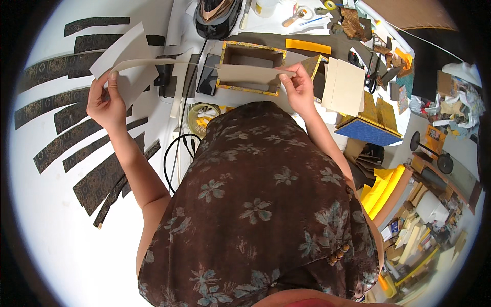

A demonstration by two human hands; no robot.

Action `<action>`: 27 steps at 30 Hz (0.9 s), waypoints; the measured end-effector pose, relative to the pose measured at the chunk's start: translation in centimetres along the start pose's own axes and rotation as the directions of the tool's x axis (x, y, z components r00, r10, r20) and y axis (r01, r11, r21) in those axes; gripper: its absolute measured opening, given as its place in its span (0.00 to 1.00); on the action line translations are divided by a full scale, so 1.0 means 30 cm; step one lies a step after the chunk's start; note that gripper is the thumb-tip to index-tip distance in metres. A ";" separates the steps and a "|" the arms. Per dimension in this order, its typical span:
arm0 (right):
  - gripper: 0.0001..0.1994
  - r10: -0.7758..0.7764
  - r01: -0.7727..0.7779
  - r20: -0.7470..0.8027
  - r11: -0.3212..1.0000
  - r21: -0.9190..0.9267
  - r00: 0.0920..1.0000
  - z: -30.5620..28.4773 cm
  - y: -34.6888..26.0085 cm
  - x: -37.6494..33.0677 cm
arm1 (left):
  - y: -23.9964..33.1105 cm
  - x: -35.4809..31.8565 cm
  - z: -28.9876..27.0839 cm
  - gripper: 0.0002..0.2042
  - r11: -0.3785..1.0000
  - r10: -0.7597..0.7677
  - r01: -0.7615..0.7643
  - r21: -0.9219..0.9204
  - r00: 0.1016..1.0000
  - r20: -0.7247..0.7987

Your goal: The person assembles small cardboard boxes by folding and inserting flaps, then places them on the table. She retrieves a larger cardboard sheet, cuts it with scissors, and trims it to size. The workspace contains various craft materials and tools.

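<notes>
Head view, single item in hand: one long pale strip (245, 72), upper centre of the frame, stretched between two hands; narrow and arched on its left run, broad face showing on its right. Left hand (107, 100), upper left: thumb and fingers pinched on the strip's left end, in front of a white sheet (135, 56). Right hand (300, 89), upper centre-right: thumb and fingers closed on the right end. Behind the strip, an open box (250, 52) with yellow patterned edges; whether strip and box touch, cannot tell. Adjacent: pale cards (342, 84), right of the box; dark patterned strips (66, 64), left of frame. Handling note, by judgement: the strip looks thin and bendy, so light, even tension, the twist taken out, and both ends level would suit; a hard pull or sharp bend could crease it.
</notes>
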State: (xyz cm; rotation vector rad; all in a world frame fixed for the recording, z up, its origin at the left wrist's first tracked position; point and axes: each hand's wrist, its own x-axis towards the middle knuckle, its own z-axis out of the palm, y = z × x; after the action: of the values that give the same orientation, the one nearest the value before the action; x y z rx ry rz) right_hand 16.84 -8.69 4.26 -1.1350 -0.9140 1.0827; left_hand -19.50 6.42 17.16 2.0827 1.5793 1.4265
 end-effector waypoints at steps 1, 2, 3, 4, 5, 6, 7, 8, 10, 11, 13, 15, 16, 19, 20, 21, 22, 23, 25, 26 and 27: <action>0.03 0.034 -0.033 0.020 0.999 -0.034 0.999 -0.004 0.013 -0.013 | -0.010 -0.004 -0.008 0.04 1.000 0.011 -0.011 0.026 1.000 0.002; 0.03 0.068 -0.065 0.039 0.995 -0.069 0.997 -0.008 0.022 -0.023 | -0.019 -0.007 -0.017 0.04 0.998 0.022 -0.022 0.051 1.000 0.005; 0.04 0.070 -0.055 0.082 0.984 -0.169 0.994 -0.016 0.029 -0.028 | -0.026 -0.011 -0.017 0.04 0.997 0.032 -0.033 0.071 0.999 0.009; 0.04 0.077 -0.041 0.125 0.963 -0.266 0.989 -0.023 0.035 -0.031 | -0.024 -0.014 -0.011 0.04 0.998 0.033 -0.033 0.048 0.999 -0.003; 0.05 0.088 -0.023 0.166 0.933 -0.360 0.982 -0.029 0.038 -0.035 | -0.019 -0.018 -0.002 0.04 0.999 0.034 -0.034 0.025 0.999 -0.015; 0.08 0.053 0.061 0.210 0.862 -0.504 0.976 -0.031 0.037 -0.037 | -0.017 -0.023 0.003 0.04 0.999 0.034 -0.034 0.004 0.999 -0.027; 0.08 0.056 0.099 0.246 0.811 -0.576 0.968 -0.031 0.034 -0.042 | -0.021 -0.027 0.006 0.04 1.000 0.022 -0.022 0.004 1.000 -0.021; 0.08 0.063 0.139 0.281 0.754 -0.642 0.958 -0.031 0.032 -0.049 | -0.025 -0.031 0.008 0.04 1.000 0.009 -0.009 0.004 1.000 -0.015; 0.06 0.045 0.234 0.340 0.641 -0.731 0.939 -0.020 0.044 -0.052 | -0.016 -0.031 -0.003 0.04 1.000 0.001 -0.001 0.015 1.000 -0.009; 0.06 0.006 0.299 0.374 0.589 -0.751 0.928 -0.012 0.045 -0.047 | -0.008 -0.030 -0.006 0.04 1.000 0.006 -0.006 0.019 1.000 -0.009; 0.06 -0.066 0.412 0.432 0.455 -0.789 0.899 -0.004 0.045 -0.039 | -0.016 -0.036 0.016 0.04 1.000 0.002 -0.002 -0.004 1.000 0.006; 0.07 -0.064 0.444 0.449 0.327 -0.834 0.891 -0.008 0.043 -0.034 | -0.014 -0.046 0.036 0.03 0.999 -0.019 0.020 -0.027 0.999 0.031; 0.07 -0.063 0.459 0.459 0.263 -0.849 0.886 -0.011 0.043 -0.032 | -0.011 -0.047 0.041 0.03 0.999 -0.013 0.015 -0.038 0.998 0.060; 0.10 0.015 0.448 0.480 0.333 -0.830 0.877 -0.028 0.046 -0.023 | 0.013 -0.049 0.063 0.03 0.997 0.029 -0.020 -0.071 0.991 0.132; 0.10 0.047 0.387 0.434 0.374 -0.843 0.900 -0.037 0.047 -0.014 | 0.034 -0.047 0.077 0.03 0.996 0.059 -0.047 -0.079 0.987 0.149; 0.10 0.082 0.324 0.388 0.411 -0.852 0.918 -0.050 0.048 -0.002 | 0.044 -0.048 0.088 0.03 0.993 0.088 -0.074 -0.089 0.982 0.166; 0.11 0.119 0.258 0.342 0.445 -0.858 0.932 -0.063 0.049 0.010 | 0.013 -0.048 0.092 0.04 0.991 0.122 -0.109 -0.076 0.972 0.200; 0.12 0.126 0.156 0.273 0.566 -0.810 0.954 -0.077 0.053 0.025 | 0.022 -0.052 0.096 0.04 0.994 0.109 -0.099 -0.057 0.970 0.219; 0.13 0.167 -0.045 0.129 0.760 -0.648 0.977 -0.092 0.034 0.058 | 0.079 -0.052 0.126 0.05 0.996 0.084 -0.080 -0.027 0.963 0.257; 0.11 0.072 -0.048 0.030 0.871 -0.489 0.997 -0.085 0.025 0.072 | 0.086 -0.054 0.146 0.05 0.993 0.105 -0.088 -0.078 0.961 0.257; 0.10 -0.028 0.008 -0.037 0.888 -0.459 0.999 -0.066 -0.014 0.092 | 0.099 -0.051 0.169 0.05 0.989 0.128 -0.099 -0.113 0.951 0.281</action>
State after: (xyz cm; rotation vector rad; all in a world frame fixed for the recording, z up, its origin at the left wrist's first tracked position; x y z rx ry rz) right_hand 19.46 -6.51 4.35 -1.5283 -1.1830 0.8402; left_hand -13.72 5.88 15.42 2.2328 1.2716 1.1418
